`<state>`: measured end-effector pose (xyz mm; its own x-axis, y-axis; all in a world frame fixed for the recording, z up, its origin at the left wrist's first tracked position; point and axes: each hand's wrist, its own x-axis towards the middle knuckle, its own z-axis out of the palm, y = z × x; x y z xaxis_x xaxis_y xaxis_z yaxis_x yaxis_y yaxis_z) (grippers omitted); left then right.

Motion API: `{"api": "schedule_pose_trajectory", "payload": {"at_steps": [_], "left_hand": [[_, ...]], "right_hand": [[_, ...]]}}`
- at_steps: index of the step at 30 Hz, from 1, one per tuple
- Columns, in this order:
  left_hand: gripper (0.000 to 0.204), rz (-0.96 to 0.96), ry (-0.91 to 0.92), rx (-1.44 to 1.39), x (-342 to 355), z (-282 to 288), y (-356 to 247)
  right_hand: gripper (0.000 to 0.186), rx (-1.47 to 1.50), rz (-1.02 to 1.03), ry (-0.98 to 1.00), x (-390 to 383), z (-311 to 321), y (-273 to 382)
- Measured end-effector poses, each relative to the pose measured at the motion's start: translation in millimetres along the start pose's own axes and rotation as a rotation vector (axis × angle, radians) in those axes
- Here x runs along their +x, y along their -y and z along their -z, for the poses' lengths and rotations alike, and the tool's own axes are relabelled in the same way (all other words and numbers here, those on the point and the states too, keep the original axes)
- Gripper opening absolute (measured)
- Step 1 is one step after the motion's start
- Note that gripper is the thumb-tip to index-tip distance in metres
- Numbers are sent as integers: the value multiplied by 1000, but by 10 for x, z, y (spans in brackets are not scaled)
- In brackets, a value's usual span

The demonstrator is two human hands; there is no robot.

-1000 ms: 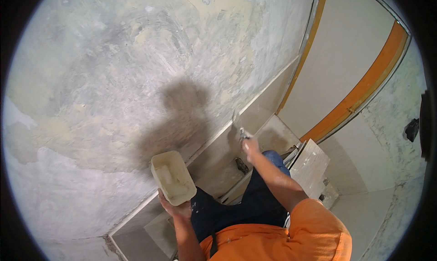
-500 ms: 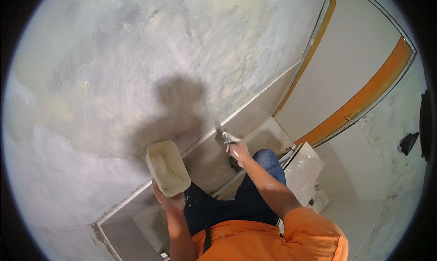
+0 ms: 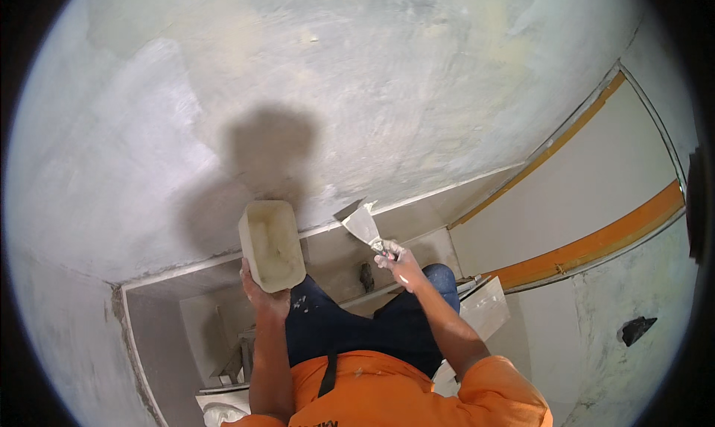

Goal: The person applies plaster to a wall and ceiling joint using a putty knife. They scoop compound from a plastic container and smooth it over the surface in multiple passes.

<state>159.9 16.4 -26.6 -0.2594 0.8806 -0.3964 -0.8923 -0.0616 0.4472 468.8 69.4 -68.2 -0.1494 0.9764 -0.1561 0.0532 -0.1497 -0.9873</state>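
My left hand (image 3: 266,296) grips the lower end of a cream plastic tub (image 3: 253,252), its open top facing up and whitish residue smeared inside. In my right hand (image 3: 400,265) is a putty knife (image 3: 363,224), fingers closed round its handle. The wide blade points up and left, with pale filler along its far edge. Blade and tub are apart. In front of me stands a wall (image 3: 387,106) patched in grey, white and cream; whether the blade touches it I cannot tell. Some white filler marks my right hand.
A ledge (image 3: 428,201) runs along the wall's bottom edge. To the right is a white panel with an orange frame strip (image 3: 588,257). A pale board (image 3: 484,308) lies beside my right knee. A dark object (image 3: 638,330) sits on the right-hand wall.
My view has turned, so the wall and panel appear shifted. The putty knife, seen thin and blurred before, now shows its broad face. Both hands keep their holds.
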Motion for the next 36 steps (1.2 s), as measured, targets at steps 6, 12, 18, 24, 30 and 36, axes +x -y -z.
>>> {"api": "schedule_pose_trajectory", "payload": {"at_steps": [6, 12, 18, 24, 30, 36], "left_hand": [[56, 3, 49, -66, 84, 389, -184], [58, -26, 11, -82, 53, 347, -234], [60, -53, 18, -30, 72, 408, -257], [59, -36, 2, -72, 231, 547, -109], [60, -85, -31, -92, 274, 514, -10], [61, -31, -63, -78, 213, 476, -190]], "right_hand": [[36, -929, 270, 137, 520, -32, 149], [34, -1366, 402, 133, 1120, -205, 181], [41, -1402, 118, -162, 1469, 38, 143], [51, -1415, -111, -527, 804, 1187, 92], [53, -1319, 83, -308, 517, 1298, -38], [41, -1197, 188, -37, 766, -128, -280]]}}
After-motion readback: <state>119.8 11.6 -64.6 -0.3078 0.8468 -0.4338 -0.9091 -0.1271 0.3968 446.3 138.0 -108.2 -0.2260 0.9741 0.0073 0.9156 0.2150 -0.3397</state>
